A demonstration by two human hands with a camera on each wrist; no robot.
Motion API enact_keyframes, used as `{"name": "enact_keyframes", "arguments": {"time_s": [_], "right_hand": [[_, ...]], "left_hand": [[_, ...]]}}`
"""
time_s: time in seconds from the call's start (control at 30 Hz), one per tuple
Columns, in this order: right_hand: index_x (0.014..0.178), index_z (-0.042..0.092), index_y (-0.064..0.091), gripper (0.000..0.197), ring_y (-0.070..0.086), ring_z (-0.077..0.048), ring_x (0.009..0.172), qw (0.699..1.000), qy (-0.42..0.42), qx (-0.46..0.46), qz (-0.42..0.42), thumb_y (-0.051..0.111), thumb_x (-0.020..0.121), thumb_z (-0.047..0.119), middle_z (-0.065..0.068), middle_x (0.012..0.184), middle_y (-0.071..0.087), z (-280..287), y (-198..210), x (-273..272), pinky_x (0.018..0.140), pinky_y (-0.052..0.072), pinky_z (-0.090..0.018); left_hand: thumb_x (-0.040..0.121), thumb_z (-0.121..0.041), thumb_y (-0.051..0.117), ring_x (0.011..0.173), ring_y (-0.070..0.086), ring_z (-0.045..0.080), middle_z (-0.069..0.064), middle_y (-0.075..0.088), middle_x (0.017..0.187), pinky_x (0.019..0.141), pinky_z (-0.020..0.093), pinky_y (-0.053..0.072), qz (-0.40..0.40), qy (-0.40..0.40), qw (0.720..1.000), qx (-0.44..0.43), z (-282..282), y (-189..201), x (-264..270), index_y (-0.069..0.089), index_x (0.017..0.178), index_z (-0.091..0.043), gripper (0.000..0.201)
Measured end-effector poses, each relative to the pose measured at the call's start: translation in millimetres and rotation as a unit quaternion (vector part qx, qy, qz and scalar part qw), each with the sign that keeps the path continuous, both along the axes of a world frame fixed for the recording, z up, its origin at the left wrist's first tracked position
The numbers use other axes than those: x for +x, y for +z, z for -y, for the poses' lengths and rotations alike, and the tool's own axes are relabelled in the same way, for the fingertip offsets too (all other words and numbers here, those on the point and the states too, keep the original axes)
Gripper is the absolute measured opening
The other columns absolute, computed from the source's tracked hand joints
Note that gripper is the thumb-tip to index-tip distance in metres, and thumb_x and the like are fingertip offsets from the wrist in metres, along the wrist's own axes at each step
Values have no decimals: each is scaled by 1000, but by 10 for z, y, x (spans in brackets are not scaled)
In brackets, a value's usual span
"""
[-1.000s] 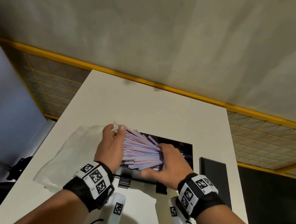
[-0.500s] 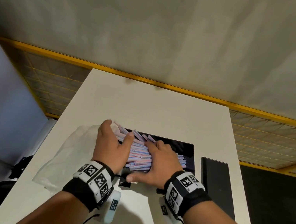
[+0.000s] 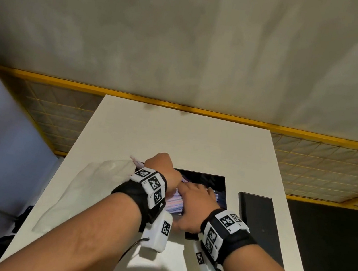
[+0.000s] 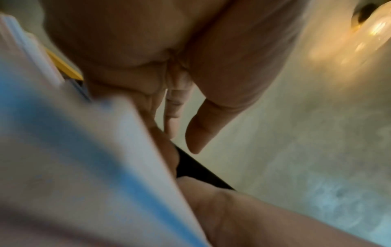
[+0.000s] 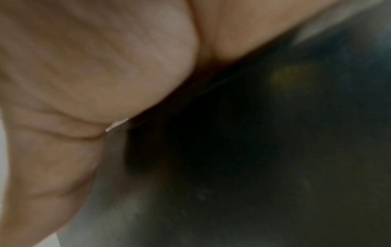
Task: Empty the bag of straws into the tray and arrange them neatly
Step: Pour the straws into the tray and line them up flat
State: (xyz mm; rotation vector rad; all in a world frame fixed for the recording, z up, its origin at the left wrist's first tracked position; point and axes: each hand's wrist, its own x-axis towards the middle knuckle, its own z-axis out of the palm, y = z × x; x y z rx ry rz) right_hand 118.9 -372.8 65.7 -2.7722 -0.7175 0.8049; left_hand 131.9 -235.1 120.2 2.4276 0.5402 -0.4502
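Straws [image 3: 175, 201], thin pink and pale blue plastic ones, lie heaped in the black rectangular tray [image 3: 217, 183] on the white desk [image 3: 172, 139], their long axis running roughly left to right across the tray, with a few ends sticking out past its left rim. The left hand [image 3: 163, 168] stands at that left end of the heap, fingers down and loosely straight in the left wrist view, pressing against the straws and not curled round them. The right hand [image 3: 195, 202] lies flat on top of the pile towards its right side, fingers spread. Both hands touch the heap, so squaring the ends likely falls to the left. The crumpled clear plastic bag [image 3: 94, 187] lies emptied just left of the tray. A flat black lid [image 3: 258, 222] lies to the right.
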Motion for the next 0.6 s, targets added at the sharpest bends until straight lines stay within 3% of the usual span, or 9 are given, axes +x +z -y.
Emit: {"name": "enact_keyframes", "arguments": {"time_s": [0.1,0.2,0.33,0.47,0.5,0.6], "right_hand": [[147,24,32,92,26,-30,144,1000,17,-8,-5,74,72,54,-2,156,33,23,34,-29,120,10,-61],[148,23,32,89,25,-31,145,1000,17,-6,-9,73,75,51,-3,157,30,16,19,-33,120,10,-61],[147,21,31,90,28,-32,143,1000,10,7,-19,75,71,45,-5,152,36,55,17,-14,119,12,-61],[149,22,28,105,28,-31,142,1000,14,9,-17,81,65,57,-3,153,36,65,-15,-5,119,13,-61],[149,22,28,106,28,-32,142,1000,13,12,-16,81,64,58,-3,153,37,66,-32,-2,119,14,-62],[150,22,27,105,30,-33,140,1000,14,25,-8,80,66,56,-4,153,37,64,-64,-5,119,15,-61]], "left_hand": [[90,-17,65,104,70,30,9,73,107,83,30,54,-13,8,1000,-3,82,-44,105,70,102,-7,17],[88,-19,68,105,70,27,14,74,109,70,27,43,-7,18,999,35,126,-64,180,67,84,-12,8],[89,-24,70,98,70,23,4,74,105,80,27,53,-6,10,997,76,129,-91,243,75,101,-13,17],[93,-23,65,102,70,22,3,72,103,78,25,50,24,32,998,43,122,-67,269,72,95,-14,12],[95,-24,62,105,69,21,2,71,102,80,24,49,31,41,998,32,116,-65,259,71,93,-15,13],[98,-27,60,113,66,19,1,70,115,95,23,50,32,46,998,16,83,-49,225,74,108,-16,21]]}}
